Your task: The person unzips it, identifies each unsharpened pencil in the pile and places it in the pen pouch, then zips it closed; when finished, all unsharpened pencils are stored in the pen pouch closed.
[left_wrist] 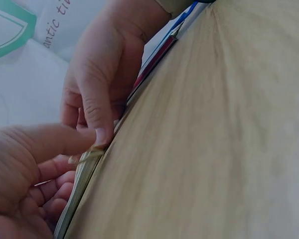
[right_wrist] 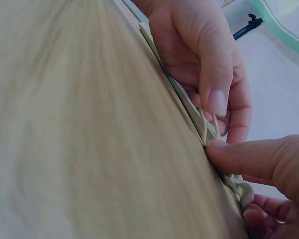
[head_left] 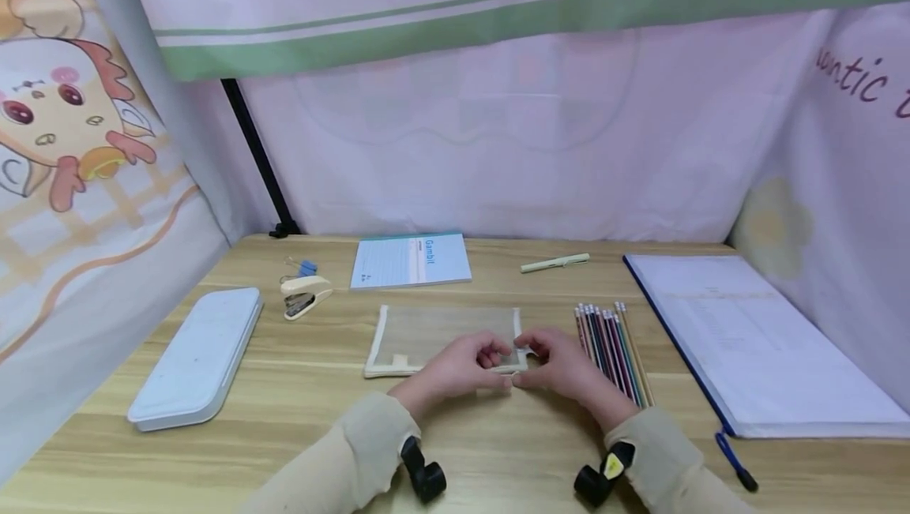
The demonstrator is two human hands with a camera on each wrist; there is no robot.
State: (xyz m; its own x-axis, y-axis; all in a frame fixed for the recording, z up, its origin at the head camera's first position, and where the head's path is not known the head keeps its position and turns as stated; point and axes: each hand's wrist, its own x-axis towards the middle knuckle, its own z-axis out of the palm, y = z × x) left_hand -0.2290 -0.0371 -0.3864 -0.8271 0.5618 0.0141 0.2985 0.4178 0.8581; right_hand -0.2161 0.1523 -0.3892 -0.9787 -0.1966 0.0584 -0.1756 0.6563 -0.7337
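A flat zip pouch (head_left: 446,332) of see-through mesh with pale edging lies in the middle of the table. My left hand (head_left: 462,364) is at its near edge, fingers curled and the thumb reaching toward the right corner. There the left thumb and fingers pinch a thin pale cord loop (right_wrist: 209,127). Facing it, my right hand (head_left: 558,364) grips the pouch's right near corner, where the fabric (right_wrist: 239,189) bunches up. The right thumb rests at the base of the loop. Both sets of fingertips nearly meet in the wrist views.
Right of the pouch lies a row of several pencils (head_left: 614,348), then a blue-edged document folder (head_left: 761,340). A light green pen (head_left: 554,263) and a notebook (head_left: 411,261) lie behind. At left are a stapler (head_left: 304,293), a blue binder clip (head_left: 307,268) and a white case (head_left: 197,356).
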